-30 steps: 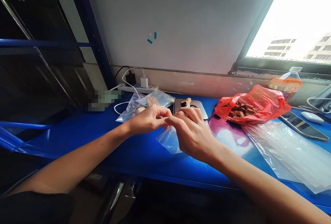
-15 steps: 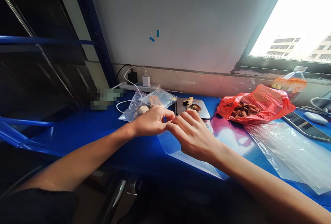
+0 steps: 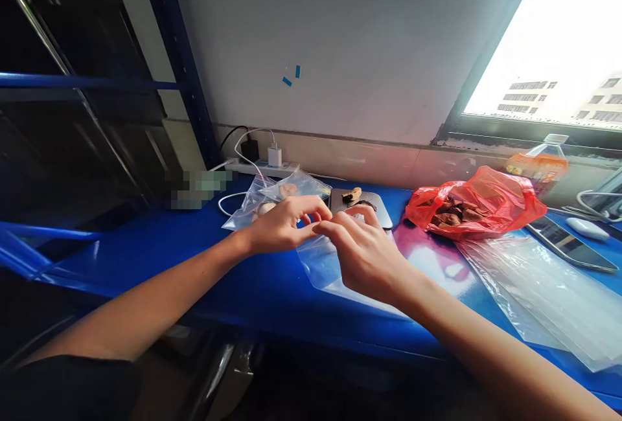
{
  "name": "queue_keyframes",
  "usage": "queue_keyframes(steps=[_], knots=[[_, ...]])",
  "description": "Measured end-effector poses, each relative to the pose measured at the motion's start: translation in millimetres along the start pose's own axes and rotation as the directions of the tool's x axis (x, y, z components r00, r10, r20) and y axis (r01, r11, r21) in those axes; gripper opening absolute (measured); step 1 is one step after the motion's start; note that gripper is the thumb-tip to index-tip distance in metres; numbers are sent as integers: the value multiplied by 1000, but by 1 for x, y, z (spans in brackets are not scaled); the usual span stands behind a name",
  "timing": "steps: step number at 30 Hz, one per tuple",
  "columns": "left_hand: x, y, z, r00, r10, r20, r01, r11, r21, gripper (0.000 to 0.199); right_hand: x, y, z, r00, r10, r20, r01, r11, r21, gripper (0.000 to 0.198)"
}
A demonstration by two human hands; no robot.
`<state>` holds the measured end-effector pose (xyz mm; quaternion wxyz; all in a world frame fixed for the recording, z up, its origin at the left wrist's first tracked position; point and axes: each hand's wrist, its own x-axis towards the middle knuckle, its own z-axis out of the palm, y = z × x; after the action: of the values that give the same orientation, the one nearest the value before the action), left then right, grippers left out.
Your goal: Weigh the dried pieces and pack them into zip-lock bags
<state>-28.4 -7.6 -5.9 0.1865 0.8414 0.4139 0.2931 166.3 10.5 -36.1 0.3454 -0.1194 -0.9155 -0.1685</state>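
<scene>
My left hand (image 3: 286, 223) and my right hand (image 3: 364, 252) meet over the front of the table, fingertips touching. Both are closed in a pinch at the upper part of a clear plastic bag (image 3: 318, 269), which spreads below them; the fingers hide its upper edge. Just behind my right hand is a small silver scale (image 3: 381, 204) bearing a dried brown piece (image 3: 352, 195) and a darker one partly covered by my fingers. Beyond my left hand lie two filled clear bags, one with a pale round piece (image 3: 265, 207), the other with a brownish piece (image 3: 287, 189).
A red plastic bag (image 3: 510, 204) holds dried brown pieces (image 3: 454, 212). Flat clear bags (image 3: 549, 298) lie in front of it, with a phone (image 3: 571, 243), white mouse (image 3: 587, 228) and bottle (image 3: 539, 162) nearby. A power strip (image 3: 286, 167) with chargers runs along the wall.
My hands stay pinched together, with the fingers shifting slightly and the left ones arching more. The clear bag beneath has moved a little. The view has tilted slightly.
</scene>
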Motion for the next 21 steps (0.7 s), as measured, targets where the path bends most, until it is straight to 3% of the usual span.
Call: queue_keyframes(steps=[4,9,21], knots=[[0,2,-3,996,81,44,-79,996,-41,30,-1,6,-3,996,79,-39,-77,996,50,42],[0,0,-4,995,36,88,-34,999,-28,45,-1,7,-3,989,141,-43,-137,987,88,43],[1,2,-6,999,-12,51,14,999,-44,47,-1,30,-5,962,271,41,-274,949,156,22]])
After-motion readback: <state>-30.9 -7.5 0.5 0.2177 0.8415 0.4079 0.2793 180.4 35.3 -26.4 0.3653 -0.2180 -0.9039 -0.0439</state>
